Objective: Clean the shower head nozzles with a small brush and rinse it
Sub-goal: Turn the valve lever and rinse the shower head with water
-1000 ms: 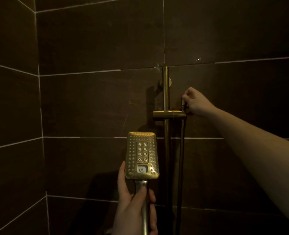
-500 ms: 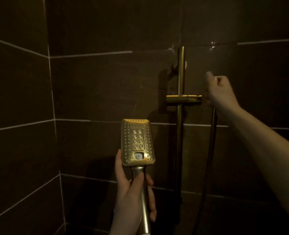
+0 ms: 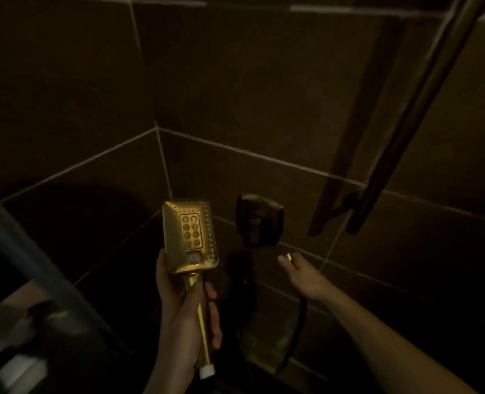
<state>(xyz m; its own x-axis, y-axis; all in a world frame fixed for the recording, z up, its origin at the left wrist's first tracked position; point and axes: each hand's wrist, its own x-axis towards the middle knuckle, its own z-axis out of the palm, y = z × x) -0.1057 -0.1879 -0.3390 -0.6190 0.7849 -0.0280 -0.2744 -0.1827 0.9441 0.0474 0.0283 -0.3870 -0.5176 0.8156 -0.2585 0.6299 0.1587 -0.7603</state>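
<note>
Gripping an unlabelled gold shower head (image 3: 190, 240), left hand (image 3: 187, 317).

Dim, warm yellowish light; dark tiled wall (image 3: 235, 81) barely lit. Glare on gold shower head (image 3: 188, 237). Heavy shadows below. Lower-left corner blurred; wide-angle bend at edges.

Single head-worn wide-angle view, looking forward and steeply down into a dark tiled corner (image 3: 161, 155). Close range: both forearms enter from the lower edge. Slide rail (image 3: 423, 109) crosses the upper right. No second view.
</note>
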